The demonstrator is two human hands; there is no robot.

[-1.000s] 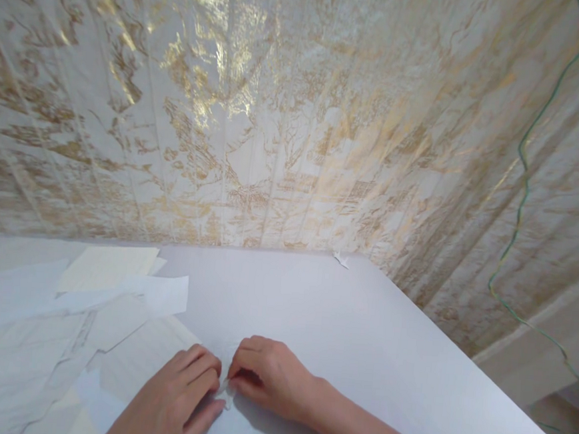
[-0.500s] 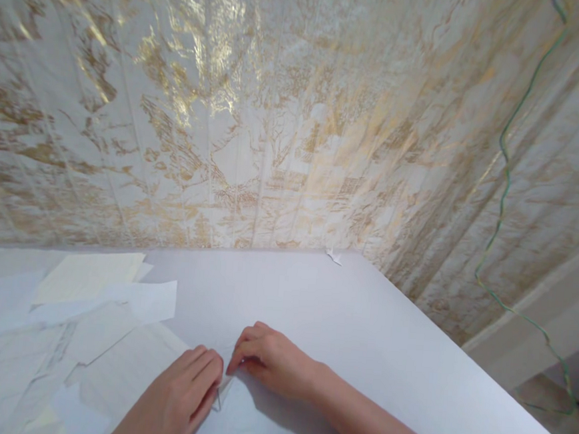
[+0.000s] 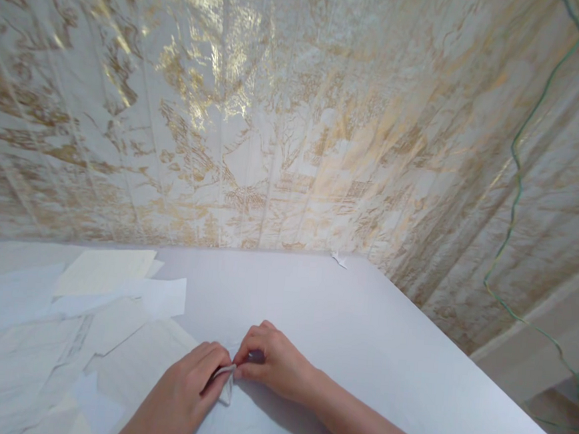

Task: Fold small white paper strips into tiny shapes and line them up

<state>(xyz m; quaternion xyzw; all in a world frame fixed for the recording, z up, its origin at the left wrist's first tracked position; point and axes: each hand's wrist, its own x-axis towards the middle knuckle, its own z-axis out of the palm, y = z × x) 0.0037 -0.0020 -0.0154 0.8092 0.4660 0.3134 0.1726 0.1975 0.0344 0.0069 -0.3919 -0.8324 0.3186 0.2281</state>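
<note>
Together, left hand [image 3: 180, 392] and right hand [image 3: 275, 363] pinch a folded paper [image 3: 226, 391] between their fingertips

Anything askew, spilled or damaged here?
Mildly untidy: cream and white paper sheets overlap at uneven angles on the left, and a pointed white scrap lies apart near the far corner. No spill shows. The folded whitish paper in the left hand and right hand is too small to judge for damage.

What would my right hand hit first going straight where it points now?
Your right hand would first meet the small folded paper it seems to be pinching, then probably your left hand, though depth is hard to judge.
</note>
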